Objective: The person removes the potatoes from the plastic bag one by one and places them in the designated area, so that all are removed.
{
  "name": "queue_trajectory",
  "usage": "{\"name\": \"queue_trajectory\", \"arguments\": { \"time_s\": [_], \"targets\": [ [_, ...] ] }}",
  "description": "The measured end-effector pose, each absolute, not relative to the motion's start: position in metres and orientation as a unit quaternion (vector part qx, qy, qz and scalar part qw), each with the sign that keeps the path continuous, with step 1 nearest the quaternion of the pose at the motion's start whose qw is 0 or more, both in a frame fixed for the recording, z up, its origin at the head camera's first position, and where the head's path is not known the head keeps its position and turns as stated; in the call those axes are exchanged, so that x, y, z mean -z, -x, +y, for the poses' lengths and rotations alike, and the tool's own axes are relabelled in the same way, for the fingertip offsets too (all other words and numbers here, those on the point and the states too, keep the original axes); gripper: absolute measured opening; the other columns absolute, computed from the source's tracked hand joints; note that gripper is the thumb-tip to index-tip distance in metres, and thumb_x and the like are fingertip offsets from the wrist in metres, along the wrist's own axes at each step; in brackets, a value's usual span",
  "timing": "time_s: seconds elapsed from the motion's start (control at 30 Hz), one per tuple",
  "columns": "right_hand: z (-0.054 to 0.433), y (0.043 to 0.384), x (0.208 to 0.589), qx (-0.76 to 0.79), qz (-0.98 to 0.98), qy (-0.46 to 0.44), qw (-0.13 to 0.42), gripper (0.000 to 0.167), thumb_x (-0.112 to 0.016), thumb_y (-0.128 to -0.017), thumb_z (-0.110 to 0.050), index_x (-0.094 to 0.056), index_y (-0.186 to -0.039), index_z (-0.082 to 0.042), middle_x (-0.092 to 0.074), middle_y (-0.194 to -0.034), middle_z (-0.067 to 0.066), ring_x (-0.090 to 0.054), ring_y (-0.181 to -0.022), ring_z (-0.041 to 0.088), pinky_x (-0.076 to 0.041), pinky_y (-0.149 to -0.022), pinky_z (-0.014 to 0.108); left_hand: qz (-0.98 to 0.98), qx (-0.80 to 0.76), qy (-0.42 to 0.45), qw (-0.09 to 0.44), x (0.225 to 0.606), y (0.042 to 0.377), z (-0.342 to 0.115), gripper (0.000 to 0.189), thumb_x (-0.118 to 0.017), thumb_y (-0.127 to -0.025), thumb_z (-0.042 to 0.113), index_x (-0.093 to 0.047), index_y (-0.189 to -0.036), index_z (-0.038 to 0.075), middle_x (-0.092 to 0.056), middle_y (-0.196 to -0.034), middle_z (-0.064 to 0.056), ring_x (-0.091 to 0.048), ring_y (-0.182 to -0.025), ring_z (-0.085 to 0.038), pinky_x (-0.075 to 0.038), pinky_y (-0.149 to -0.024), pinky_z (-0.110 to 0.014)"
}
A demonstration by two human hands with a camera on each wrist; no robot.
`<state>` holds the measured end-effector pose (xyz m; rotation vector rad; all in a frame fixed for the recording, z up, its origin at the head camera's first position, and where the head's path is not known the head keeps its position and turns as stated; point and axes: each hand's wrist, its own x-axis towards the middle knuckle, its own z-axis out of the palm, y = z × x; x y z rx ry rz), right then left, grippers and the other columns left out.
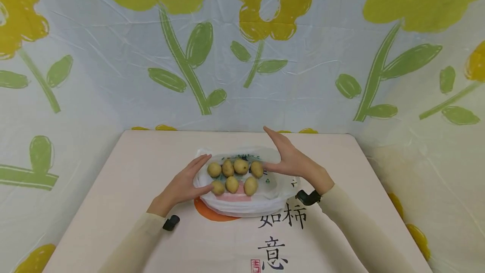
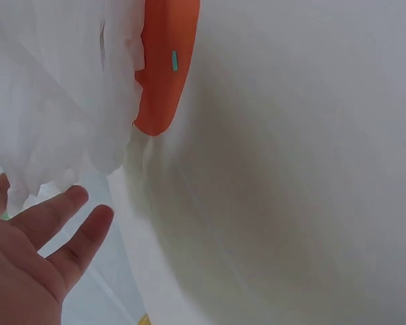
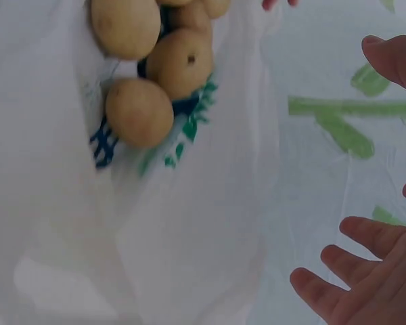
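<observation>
Several small yellow potatoes (image 1: 232,184) lie in two rough rows on a white plastic bag (image 1: 270,191) with green and dark print, spread out at the middle of the table. At the bag's left side is my left hand (image 1: 183,186), fingers extended along its edge, thumb tip by the lower left potato (image 1: 217,187). In the left wrist view, spread fingers (image 2: 88,233) show just beneath the bag's crumpled edge (image 2: 61,95). My right hand (image 1: 293,162) hovers over the bag's right part with fingers spread wide, its thumb pointing at the rightmost potato (image 1: 257,169).
The pale table covering (image 1: 151,159) bears black brush characters (image 1: 273,252), a red seal (image 1: 255,266) and an orange shape (image 1: 212,212) partly under the bag. Flower-printed sheeting (image 1: 295,75) rises behind the table and along both sides.
</observation>
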<state>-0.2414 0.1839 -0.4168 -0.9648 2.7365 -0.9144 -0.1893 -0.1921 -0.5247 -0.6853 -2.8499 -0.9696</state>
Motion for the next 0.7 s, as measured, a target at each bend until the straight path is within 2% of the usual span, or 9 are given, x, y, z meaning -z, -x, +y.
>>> {"name": "queue_trajectory", "arguments": {
  "time_s": [0.2, 0.4, 0.7],
  "targets": [
    [0.157, 0.24, 0.428, 0.306, 0.883, 0.346, 0.079, 0.109, -0.08, -0.088, -0.041, -0.007, -0.167, -0.022, -0.019, -0.171, 0.01, -0.018, -0.157, 0.035, -0.026, -0.122, 0.063, -0.931, 0.299, 0.208, 0.01, 0.526, 0.19, -0.188, 0.093, -0.075, -0.086, 0.061, -0.031, -0.163, 0.032, -0.031, -0.168, 0.0, -0.043, -0.147, -0.035, -0.047, -0.105, -0.064],
    [0.134, 0.238, 0.436, 0.308, 0.871, 0.369, 0.105, 0.108, -0.079, -0.088, -0.045, -0.01, -0.167, -0.019, -0.022, -0.171, 0.009, -0.022, -0.157, 0.034, -0.028, -0.123, 0.06, -0.938, 0.288, 0.193, 0.003, 0.528, 0.19, -0.185, 0.097, -0.073, -0.083, 0.067, -0.031, -0.163, 0.031, -0.033, -0.167, -0.004, -0.045, -0.146, -0.037, -0.049, -0.102, -0.064],
    [0.108, 0.244, 0.44, 0.313, 0.847, 0.405, 0.142, 0.094, -0.077, -0.092, -0.04, -0.024, -0.164, -0.014, -0.046, -0.158, 0.012, -0.048, -0.143, 0.032, -0.043, -0.114, 0.053, -0.933, 0.3, 0.196, -0.035, 0.532, 0.19, -0.182, 0.11, -0.079, -0.077, 0.066, -0.026, -0.165, 0.028, -0.025, -0.17, -0.01, -0.047, -0.141, -0.047, -0.043, -0.108, -0.068]
  ]
}}
